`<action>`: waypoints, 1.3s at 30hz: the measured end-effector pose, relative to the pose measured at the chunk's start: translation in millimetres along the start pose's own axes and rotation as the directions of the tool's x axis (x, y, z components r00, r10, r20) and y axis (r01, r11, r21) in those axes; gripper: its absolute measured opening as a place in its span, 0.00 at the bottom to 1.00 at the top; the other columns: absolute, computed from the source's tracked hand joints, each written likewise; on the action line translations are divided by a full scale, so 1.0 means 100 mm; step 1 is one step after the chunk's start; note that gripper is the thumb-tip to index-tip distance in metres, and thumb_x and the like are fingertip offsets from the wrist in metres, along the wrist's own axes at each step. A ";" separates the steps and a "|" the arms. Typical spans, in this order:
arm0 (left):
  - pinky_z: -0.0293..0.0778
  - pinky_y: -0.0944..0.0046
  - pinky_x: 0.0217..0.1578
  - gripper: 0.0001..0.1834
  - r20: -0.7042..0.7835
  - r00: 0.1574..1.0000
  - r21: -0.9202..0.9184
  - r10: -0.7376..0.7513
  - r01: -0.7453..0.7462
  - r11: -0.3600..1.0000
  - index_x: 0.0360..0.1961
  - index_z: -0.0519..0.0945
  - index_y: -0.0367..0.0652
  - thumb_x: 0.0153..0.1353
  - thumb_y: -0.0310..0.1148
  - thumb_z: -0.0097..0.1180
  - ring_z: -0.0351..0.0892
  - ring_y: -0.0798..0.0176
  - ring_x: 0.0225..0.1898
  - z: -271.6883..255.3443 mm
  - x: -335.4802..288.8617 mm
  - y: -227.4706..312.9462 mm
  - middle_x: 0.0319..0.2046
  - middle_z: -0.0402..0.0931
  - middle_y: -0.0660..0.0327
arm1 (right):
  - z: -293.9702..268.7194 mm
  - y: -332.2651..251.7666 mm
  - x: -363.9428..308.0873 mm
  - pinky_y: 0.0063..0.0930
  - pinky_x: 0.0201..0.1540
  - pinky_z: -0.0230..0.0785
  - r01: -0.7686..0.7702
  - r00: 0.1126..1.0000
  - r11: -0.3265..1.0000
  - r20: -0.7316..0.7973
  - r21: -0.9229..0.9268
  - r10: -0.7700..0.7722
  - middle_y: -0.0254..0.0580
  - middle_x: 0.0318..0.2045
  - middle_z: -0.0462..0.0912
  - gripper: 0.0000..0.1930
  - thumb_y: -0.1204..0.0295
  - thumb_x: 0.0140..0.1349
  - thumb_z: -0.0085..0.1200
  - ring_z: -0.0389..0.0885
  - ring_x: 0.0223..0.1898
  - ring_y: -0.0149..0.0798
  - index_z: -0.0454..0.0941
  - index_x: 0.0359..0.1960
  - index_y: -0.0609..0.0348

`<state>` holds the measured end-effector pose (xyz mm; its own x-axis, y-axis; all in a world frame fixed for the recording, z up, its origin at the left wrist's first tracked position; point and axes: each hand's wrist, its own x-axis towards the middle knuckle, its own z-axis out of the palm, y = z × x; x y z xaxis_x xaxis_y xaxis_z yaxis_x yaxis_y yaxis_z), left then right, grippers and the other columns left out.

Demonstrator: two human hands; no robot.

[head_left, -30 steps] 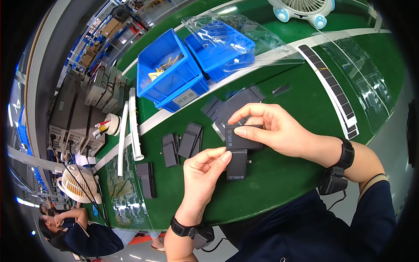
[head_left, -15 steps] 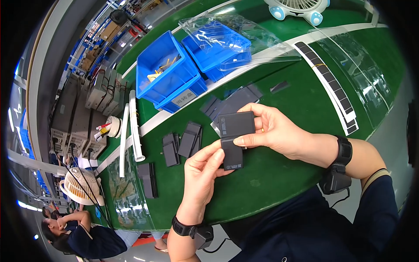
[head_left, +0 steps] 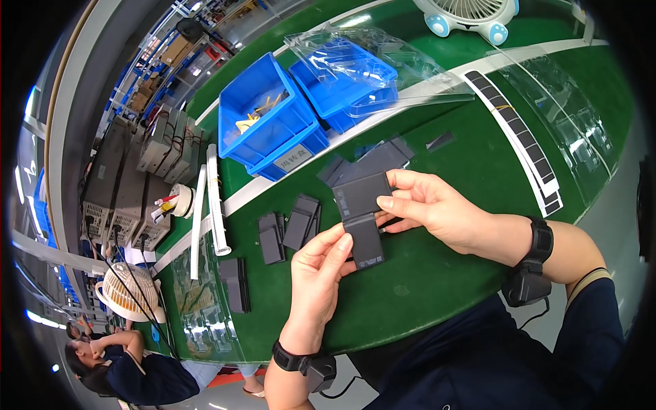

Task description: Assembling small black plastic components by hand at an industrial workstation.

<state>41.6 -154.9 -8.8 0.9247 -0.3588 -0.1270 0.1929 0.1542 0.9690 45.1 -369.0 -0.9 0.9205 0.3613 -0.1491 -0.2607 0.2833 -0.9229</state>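
Note:
Both my hands hold a black two-panel piece [head_left: 365, 242] above the near side of the green table. Its two flat rectangular panels meet at a narrow joint, with small pale print on each. My left hand [head_left: 318, 266] pinches the lower panel at its left edge, thumb in front. My right hand [head_left: 437, 208] grips the upper panel at its right edge, thumb on the face and fingers partly hidden behind. Left of my hands lie small stacks of similar black pieces [head_left: 302, 220]. Dark flat sheets [head_left: 383, 158] lie just beyond the held piece.
Two blue bins [head_left: 270, 147] stand at the back, one holding yellow bits, the other under clear plastic trays [head_left: 410, 65]. Label strips [head_left: 512, 126] lie at right, white tubes [head_left: 217, 205] at left. A small fan [head_left: 130, 290] and a seated person [head_left: 137, 362] are further left.
My right thumb has shifted from near the joint up to the upper panel's right edge. The upper panel has tilted slightly counterclockwise. My left hand keeps its pinch.

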 end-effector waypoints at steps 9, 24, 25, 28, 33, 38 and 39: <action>0.73 0.72 0.19 0.25 0.418 0.843 -0.191 -0.339 0.446 0.874 0.55 0.72 0.35 0.72 0.48 0.41 0.74 0.68 0.25 -0.04 -0.04 0.06 0.39 0.78 0.50 | 0.09 0.11 0.04 0.27 0.57 0.65 0.215 0.958 0.948 0.138 0.236 -0.251 0.31 0.48 0.78 0.11 0.68 0.72 0.47 0.74 0.51 0.29 0.72 0.52 0.57; 0.86 0.57 0.41 0.05 0.008 0.999 -0.213 0.031 -0.029 0.977 0.31 0.74 0.41 0.64 0.22 0.56 0.84 0.62 0.37 0.11 -0.06 -0.04 0.36 0.82 0.57 | 0.27 0.19 -0.14 0.18 0.45 0.75 0.333 0.935 0.943 -0.124 -0.009 -0.331 0.40 0.42 0.83 0.18 0.78 0.62 0.59 0.79 0.41 0.24 0.77 0.55 0.63; 0.86 0.55 0.41 0.06 0.010 0.999 -0.230 0.032 -0.028 0.973 0.29 0.74 0.41 0.64 0.22 0.56 0.84 0.62 0.37 0.11 -0.06 -0.05 0.34 0.82 0.58 | 0.28 0.20 -0.14 0.18 0.45 0.75 0.331 0.936 0.943 -0.123 -0.009 -0.330 0.40 0.42 0.83 0.18 0.78 0.62 0.59 0.79 0.41 0.24 0.77 0.55 0.63; 0.87 0.55 0.41 0.07 -0.007 0.999 -0.197 0.031 -0.032 0.980 0.27 0.75 0.40 0.63 0.21 0.57 0.84 0.64 0.37 0.16 -0.07 -0.01 0.31 0.81 0.60 | 0.29 0.24 -0.13 0.16 0.39 0.73 0.348 0.925 0.937 -0.155 -0.020 -0.346 0.34 0.36 0.82 0.17 0.78 0.62 0.59 0.76 0.36 0.21 0.79 0.54 0.60; 0.87 0.57 0.38 0.07 -0.025 0.997 -0.157 0.069 -0.072 0.985 0.28 0.75 0.41 0.63 0.22 0.57 0.85 0.63 0.33 0.14 -0.08 -0.05 0.27 0.80 0.62 | 0.27 0.25 -0.12 0.19 0.30 0.62 0.419 0.874 0.837 -0.094 -0.352 -0.477 0.33 0.26 0.75 0.16 0.77 0.63 0.57 0.67 0.28 0.22 0.79 0.54 0.60; 0.86 0.61 0.34 0.07 -0.082 0.994 -0.093 0.067 -0.075 0.993 0.29 0.75 0.43 0.63 0.23 0.58 0.86 0.60 0.30 0.15 -0.05 -0.06 0.25 0.80 0.63 | 0.21 0.25 -0.06 0.19 0.32 0.64 0.394 0.890 0.836 -0.070 -0.382 -0.451 0.34 0.27 0.77 0.17 0.77 0.63 0.57 0.68 0.29 0.23 0.79 0.54 0.59; 0.85 0.63 0.33 0.05 -0.089 0.994 -0.075 0.065 -0.072 0.995 0.30 0.76 0.43 0.63 0.25 0.58 0.86 0.60 0.30 0.13 -0.05 -0.07 0.25 0.80 0.63 | 0.21 0.26 -0.04 0.19 0.33 0.66 0.393 0.898 0.862 -0.069 -0.321 -0.435 0.33 0.28 0.77 0.17 0.77 0.63 0.56 0.69 0.29 0.22 0.78 0.55 0.58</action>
<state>31.2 -166.4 -12.2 0.9608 -0.2648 -0.0818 0.1498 0.2478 0.9572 28.2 -344.5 -16.8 0.9599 0.1396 0.2431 0.2304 0.1011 -0.9678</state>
